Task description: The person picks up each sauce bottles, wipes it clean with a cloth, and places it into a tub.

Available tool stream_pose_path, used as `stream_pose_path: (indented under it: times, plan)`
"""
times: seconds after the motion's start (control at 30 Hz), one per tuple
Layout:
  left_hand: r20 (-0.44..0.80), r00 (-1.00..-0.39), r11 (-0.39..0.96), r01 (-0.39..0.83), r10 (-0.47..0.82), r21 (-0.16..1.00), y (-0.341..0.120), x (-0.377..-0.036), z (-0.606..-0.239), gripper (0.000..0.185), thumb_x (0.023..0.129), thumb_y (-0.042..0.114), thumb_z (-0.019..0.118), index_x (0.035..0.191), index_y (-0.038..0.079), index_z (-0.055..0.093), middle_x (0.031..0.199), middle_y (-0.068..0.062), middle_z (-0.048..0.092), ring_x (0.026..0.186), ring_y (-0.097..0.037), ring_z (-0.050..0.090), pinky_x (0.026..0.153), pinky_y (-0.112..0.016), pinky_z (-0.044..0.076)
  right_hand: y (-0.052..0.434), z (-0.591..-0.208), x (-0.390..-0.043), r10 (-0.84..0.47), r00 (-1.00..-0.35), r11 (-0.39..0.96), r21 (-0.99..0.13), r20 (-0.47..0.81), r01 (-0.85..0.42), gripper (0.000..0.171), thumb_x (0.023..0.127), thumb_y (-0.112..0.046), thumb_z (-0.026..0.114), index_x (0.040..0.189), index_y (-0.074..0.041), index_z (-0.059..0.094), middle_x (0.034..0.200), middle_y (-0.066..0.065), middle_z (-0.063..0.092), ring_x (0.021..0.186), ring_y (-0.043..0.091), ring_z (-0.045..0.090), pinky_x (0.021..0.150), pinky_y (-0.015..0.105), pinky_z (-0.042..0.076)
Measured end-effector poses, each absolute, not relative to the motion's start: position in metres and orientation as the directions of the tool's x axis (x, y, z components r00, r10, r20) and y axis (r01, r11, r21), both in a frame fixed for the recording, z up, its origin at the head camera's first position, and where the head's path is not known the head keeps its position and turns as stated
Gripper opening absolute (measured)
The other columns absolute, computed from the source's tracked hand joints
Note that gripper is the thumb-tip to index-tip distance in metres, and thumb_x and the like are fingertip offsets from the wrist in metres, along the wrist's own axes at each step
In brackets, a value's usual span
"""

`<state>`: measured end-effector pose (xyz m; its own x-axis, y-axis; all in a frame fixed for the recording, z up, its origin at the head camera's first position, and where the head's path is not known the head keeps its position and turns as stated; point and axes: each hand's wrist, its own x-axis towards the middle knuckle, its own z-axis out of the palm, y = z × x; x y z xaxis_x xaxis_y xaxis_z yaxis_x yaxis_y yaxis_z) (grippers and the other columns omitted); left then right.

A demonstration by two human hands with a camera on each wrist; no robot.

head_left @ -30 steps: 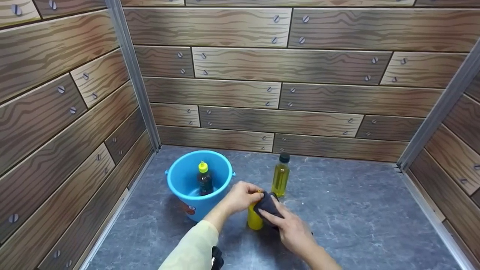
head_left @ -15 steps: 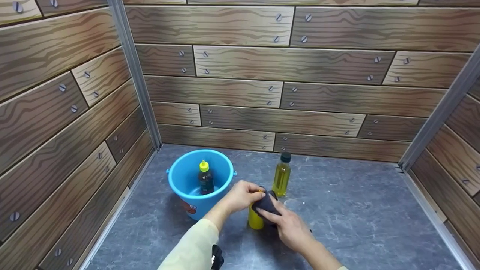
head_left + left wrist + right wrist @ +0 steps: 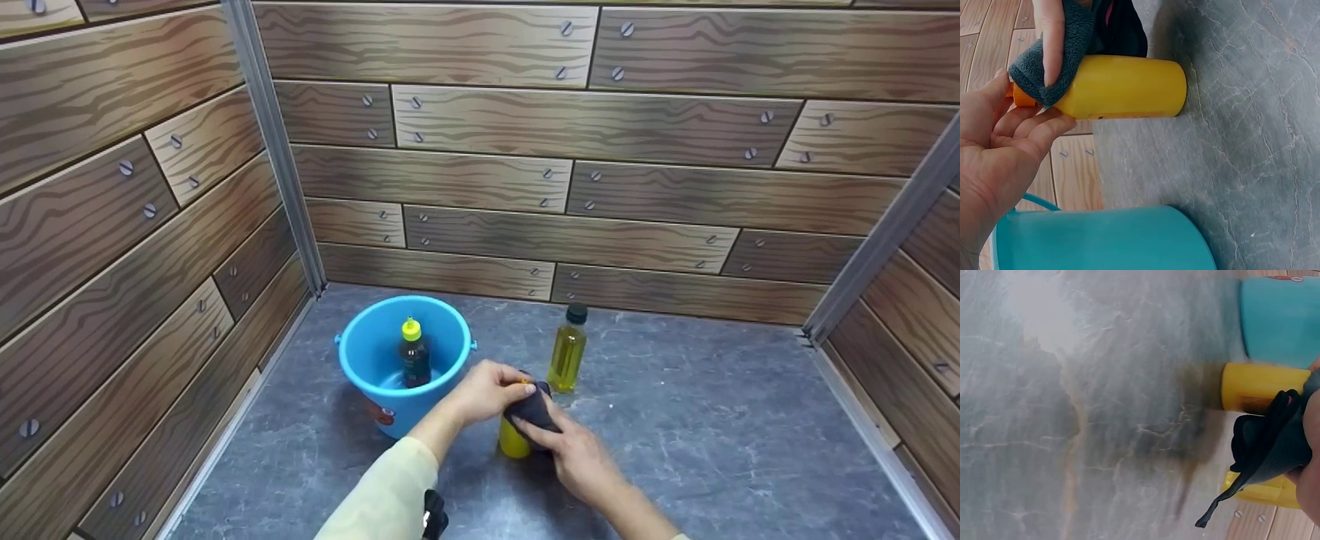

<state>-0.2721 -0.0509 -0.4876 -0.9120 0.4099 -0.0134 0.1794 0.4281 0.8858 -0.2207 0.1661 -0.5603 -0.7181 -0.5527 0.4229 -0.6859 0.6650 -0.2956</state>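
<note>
Little has shifted since the earlier frames beyond a slight lift of the view: the left hand (image 3: 486,390) still curls its grip round the orange-capped top of the small yellow plastic bottle (image 3: 513,441), likely to steady it. That bottle, opaque and smooth, stands upright on the grey marbled surface (image 3: 712,442), just beside the round blue plastic bucket (image 3: 360,379). The right hand (image 3: 583,459) pinches a dark grey fleecy cloth (image 3: 531,409) against its upper side, apparently wiping it.
</note>
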Motion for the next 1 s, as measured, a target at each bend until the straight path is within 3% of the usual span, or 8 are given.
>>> stream_pose_path:
  times: [0.2,0.43,0.73,1.0]
  plan:
    - [-0.041,-0.909,0.417,0.150,0.415,0.897,-0.052,-0.270,-0.485,0.028,0.107,0.028,0.067,0.127,0.012,0.079,0.119,0.001,0.076,0.107,-0.016,0.070,0.097,-0.045,0.059,0.165,-0.570,-0.219,-0.536,-0.755,0.673,-0.348,0.378,-0.653,0.074,0.092,0.011,0.069,0.148,-0.037,0.064,0.167,0.024,0.035,0.117,0.046,0.066,0.081,0.053,0.060]
    - [-0.046,-0.910,0.397,0.135,0.413,0.908,-0.053,-0.269,-0.484,0.026,0.107,0.027,0.068,0.126,0.014,0.079,0.121,0.000,0.076,0.110,-0.017,0.070,0.099,-0.045,0.058,0.165,-0.582,-0.218,-0.537,-0.755,0.670,-0.354,0.375,-0.653,0.075,0.093,0.010,0.070,0.151,-0.036,0.061,0.167,0.031,0.028,0.121,0.049,0.063,0.084,0.053,0.060]
    - [-0.055,-0.917,0.409,0.122,0.395,0.904,-0.053,-0.269,-0.486,0.025,0.107,0.027,0.068,0.125,0.015,0.080,0.122,0.000,0.075,0.111,-0.017,0.070,0.099,-0.045,0.058,0.165,-0.591,-0.216,-0.525,-0.747,0.683,-0.321,0.408,-0.656,0.079,0.090,0.011,0.072,0.151,-0.038,0.061,0.165,0.034,0.031,0.107,0.046,0.068,0.077,0.051,0.060]
    - [-0.064,-0.922,0.421,0.112,0.382,0.900,-0.053,-0.270,-0.487,0.023,0.106,0.028,0.069,0.123,0.018,0.081,0.122,0.001,0.075,0.111,-0.018,0.069,0.100,-0.046,0.057,0.165,-0.596,-0.213,-0.506,-0.736,0.677,-0.322,0.450,-0.662,0.076,0.091,0.011,0.072,0.148,-0.038,0.063,0.163,0.031,0.035,0.126,0.049,0.060,0.084,0.054,0.060]
